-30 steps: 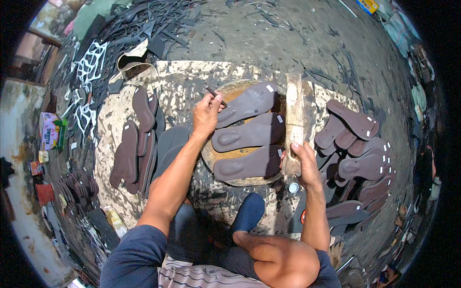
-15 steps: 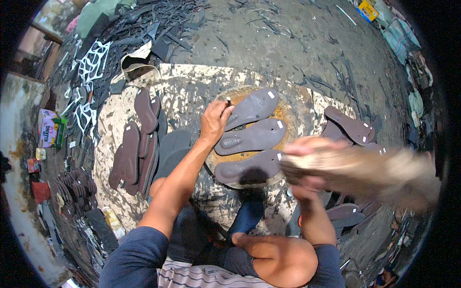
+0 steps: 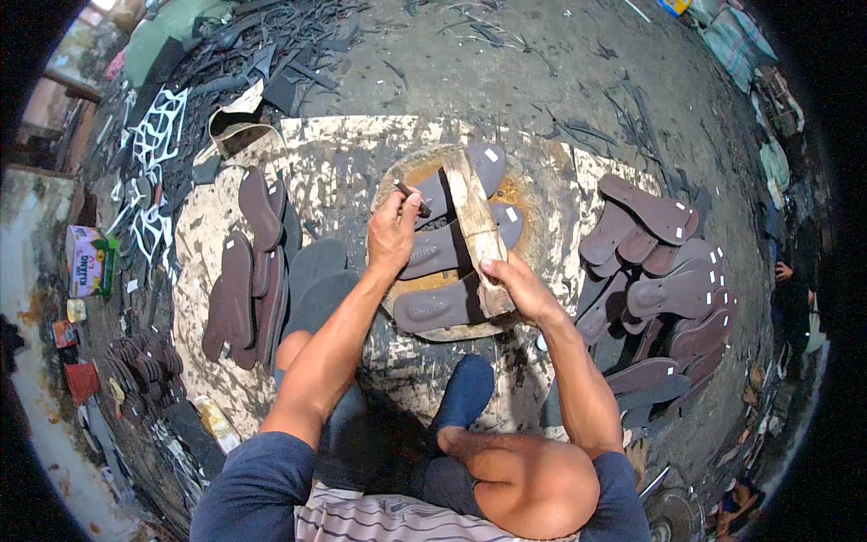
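Note:
My left hand point(image 3: 391, 237) grips a short dark punch point(image 3: 414, 197) over the left part of the farthest grey sole point(image 3: 434, 199). In my right hand point(image 3: 526, 287) is a rough, pale wooden club point(image 3: 473, 215), held near its lower end, its length slanting away across the soles. Two more soles, a middle sole point(image 3: 432, 251) and a near sole point(image 3: 435, 308), lie side by side with the first on a round worn block point(image 3: 383, 185). The club hides part of all three. Small white stickers show on the two farther soles.
Stacked brown soles point(image 3: 237, 280) lie left, beside dark grey sheets point(image 3: 323, 287). A larger pile of soles point(image 3: 682, 289) stands right. A stained pale mat point(image 3: 312, 135) spreads beneath. Black scraps point(image 3: 271, 54) and a white strap web point(image 3: 161, 131) litter the far left floor.
The club has swung in from the right and now lies over the soles. My left hand has stayed near the farthest sole, with the punch now tilted.

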`<action>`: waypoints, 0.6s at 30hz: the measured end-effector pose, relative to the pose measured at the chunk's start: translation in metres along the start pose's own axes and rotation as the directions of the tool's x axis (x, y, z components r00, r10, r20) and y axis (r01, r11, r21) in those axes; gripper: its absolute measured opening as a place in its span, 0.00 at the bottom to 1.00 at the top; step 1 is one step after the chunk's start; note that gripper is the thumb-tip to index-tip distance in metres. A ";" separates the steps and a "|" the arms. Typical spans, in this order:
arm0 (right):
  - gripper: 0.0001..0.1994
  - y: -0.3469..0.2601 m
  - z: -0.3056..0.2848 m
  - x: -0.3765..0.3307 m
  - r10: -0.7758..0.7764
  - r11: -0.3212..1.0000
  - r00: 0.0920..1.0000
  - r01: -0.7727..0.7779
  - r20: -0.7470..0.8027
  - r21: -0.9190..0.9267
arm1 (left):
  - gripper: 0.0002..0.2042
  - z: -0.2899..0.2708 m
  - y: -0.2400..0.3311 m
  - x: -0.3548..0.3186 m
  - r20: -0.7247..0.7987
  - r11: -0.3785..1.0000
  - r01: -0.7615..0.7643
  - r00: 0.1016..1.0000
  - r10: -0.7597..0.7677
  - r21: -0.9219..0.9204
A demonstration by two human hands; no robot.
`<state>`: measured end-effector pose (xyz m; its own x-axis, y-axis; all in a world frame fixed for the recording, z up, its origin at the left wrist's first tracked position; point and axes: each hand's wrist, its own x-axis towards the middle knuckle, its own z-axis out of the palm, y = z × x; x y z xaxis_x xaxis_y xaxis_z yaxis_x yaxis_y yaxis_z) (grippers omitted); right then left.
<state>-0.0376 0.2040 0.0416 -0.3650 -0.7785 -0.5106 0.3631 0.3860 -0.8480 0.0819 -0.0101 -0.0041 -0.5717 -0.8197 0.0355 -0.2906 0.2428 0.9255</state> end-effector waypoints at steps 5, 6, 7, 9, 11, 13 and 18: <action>0.20 -0.052 0.000 -0.038 -0.015 0.990 1.000 0.016 -0.003 0.139 | 0.12 -0.001 0.006 -0.001 0.045 1.000 0.007 0.999 -0.008 0.018; 0.20 -0.078 0.004 -0.049 -0.045 0.985 0.999 0.043 0.010 0.166 | 0.12 -0.005 0.005 0.001 0.036 0.996 -0.050 0.998 0.047 0.075; 0.21 -0.106 0.010 -0.065 -0.112 0.987 0.993 0.115 -0.041 0.109 | 0.12 -0.008 0.003 0.000 0.033 0.986 -0.101 0.995 0.097 0.131; 0.22 -0.160 0.033 -0.093 -0.294 0.952 0.936 0.305 -0.192 0.028 | 0.12 -0.019 -0.001 -0.001 0.016 0.979 -0.155 0.988 0.154 0.134; 0.23 -0.165 0.043 -0.122 -0.498 0.851 0.799 0.525 -0.336 -0.012 | 0.10 -0.015 0.010 -0.003 0.029 0.973 -0.188 0.982 0.186 0.132; 0.25 -0.098 0.046 -0.087 -0.781 0.488 0.526 0.850 -0.335 0.198 | 0.09 -0.007 0.004 0.000 0.047 0.925 -0.342 0.940 0.339 0.167; 0.21 -0.016 0.015 -0.030 -0.206 0.897 0.978 0.201 0.029 -0.394 | 0.11 -0.005 -0.021 -0.001 0.215 0.780 -0.516 0.857 0.468 0.354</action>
<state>-0.0199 0.2136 0.0730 -0.4067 -0.8554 -0.3207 -0.0858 0.3853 -0.9188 0.0924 -0.0165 -0.0222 -0.7911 -0.4770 0.3829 -0.2036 0.7956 0.5705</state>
